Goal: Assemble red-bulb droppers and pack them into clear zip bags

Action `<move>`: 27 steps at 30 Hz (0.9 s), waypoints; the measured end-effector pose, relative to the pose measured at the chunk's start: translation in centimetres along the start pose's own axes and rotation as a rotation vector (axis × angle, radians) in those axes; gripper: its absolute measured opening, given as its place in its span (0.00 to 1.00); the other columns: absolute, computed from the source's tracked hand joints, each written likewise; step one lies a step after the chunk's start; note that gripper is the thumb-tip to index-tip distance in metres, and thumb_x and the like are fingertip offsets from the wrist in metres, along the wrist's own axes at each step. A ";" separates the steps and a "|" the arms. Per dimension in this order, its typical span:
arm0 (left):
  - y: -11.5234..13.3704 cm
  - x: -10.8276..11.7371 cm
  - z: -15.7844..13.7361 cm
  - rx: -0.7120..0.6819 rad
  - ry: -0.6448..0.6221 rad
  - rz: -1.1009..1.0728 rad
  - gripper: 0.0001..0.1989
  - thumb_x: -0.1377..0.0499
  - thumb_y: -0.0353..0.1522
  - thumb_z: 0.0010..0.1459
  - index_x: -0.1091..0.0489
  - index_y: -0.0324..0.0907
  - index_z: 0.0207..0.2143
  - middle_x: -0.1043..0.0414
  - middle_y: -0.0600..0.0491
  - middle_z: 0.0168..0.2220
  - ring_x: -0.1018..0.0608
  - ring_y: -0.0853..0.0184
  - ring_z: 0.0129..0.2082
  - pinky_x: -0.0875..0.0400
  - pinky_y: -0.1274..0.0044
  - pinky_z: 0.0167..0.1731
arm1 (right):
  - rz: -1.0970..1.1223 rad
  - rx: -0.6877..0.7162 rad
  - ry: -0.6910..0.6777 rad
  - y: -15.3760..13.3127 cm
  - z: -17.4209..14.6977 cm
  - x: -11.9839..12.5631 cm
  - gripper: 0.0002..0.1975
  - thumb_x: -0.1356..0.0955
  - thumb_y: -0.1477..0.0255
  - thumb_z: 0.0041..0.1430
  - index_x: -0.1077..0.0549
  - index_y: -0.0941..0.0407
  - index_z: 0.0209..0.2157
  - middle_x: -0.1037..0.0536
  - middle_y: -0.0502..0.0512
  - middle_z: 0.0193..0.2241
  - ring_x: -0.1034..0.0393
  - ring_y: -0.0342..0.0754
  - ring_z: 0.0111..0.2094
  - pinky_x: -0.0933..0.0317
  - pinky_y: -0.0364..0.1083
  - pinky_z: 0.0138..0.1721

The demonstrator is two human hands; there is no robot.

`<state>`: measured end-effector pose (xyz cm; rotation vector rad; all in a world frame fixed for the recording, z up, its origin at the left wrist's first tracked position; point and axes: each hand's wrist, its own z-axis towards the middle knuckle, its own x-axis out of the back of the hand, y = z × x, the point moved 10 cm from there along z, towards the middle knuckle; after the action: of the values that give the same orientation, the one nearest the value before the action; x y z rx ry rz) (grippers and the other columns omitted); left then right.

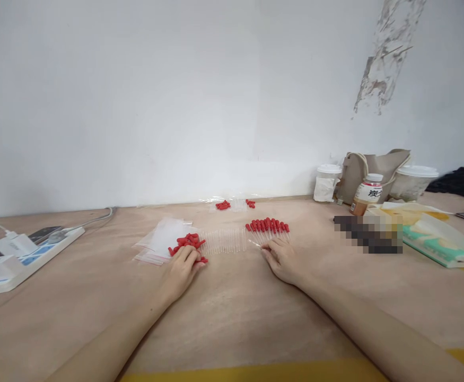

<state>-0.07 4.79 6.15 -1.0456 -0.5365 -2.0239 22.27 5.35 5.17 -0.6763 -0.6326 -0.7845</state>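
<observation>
Just beyond left fingers (194, 258), red caps (186, 241)

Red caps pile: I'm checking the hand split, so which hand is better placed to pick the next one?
Left. The left hand already rests on the red caps; the right hand lies by the capped droppers.

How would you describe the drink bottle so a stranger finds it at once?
Start at the peeling patch on the wall. Below it a beige bag stands on the table. The bottle is in front: white cap, brown drink, unlike the pale lidded cups beside it.
</observation>
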 end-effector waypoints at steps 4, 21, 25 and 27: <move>2.5 -1.3 0.8 0.042 -0.060 -0.303 0.04 0.51 0.32 0.59 0.41 0.41 0.32 0.35 0.54 0.29 0.31 0.68 0.30 0.37 0.77 0.30 | 0.057 0.025 -0.032 -1.6 0.0 -0.6 0.09 0.41 0.71 0.58 0.31 0.55 0.31 0.27 0.51 0.30 0.35 0.44 0.33 0.50 0.45 0.37; 4.3 -2.2 2.0 -0.010 -0.149 -0.505 0.08 0.52 0.31 0.60 0.33 0.42 0.36 0.28 0.55 0.32 0.28 0.68 0.32 0.36 0.79 0.32 | 0.059 0.172 -0.129 -5.1 -0.4 -2.0 0.09 0.42 0.73 0.59 0.31 0.55 0.32 0.27 0.51 0.31 0.36 0.42 0.32 0.54 0.46 0.37; 4.5 -2.3 2.2 -0.003 -0.156 -0.538 0.07 0.51 0.30 0.59 0.33 0.41 0.34 0.29 0.55 0.31 0.28 0.70 0.31 0.37 0.81 0.31 | 0.081 0.174 -0.132 -5.0 -0.4 -2.3 0.10 0.42 0.72 0.59 0.30 0.55 0.32 0.26 0.51 0.31 0.36 0.43 0.31 0.54 0.46 0.38; 4.7 -2.5 2.3 -0.011 -0.174 -0.547 0.08 0.51 0.31 0.59 0.33 0.41 0.33 0.30 0.55 0.30 0.29 0.70 0.30 0.37 0.81 0.30 | 0.081 0.177 -0.136 -4.9 -0.3 -2.4 0.11 0.42 0.71 0.59 0.29 0.54 0.32 0.26 0.52 0.30 0.36 0.42 0.31 0.54 0.46 0.38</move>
<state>5.67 4.56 5.47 -1.1800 -0.9911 -2.4129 17.16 3.56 4.70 -0.5922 -0.7842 -0.6030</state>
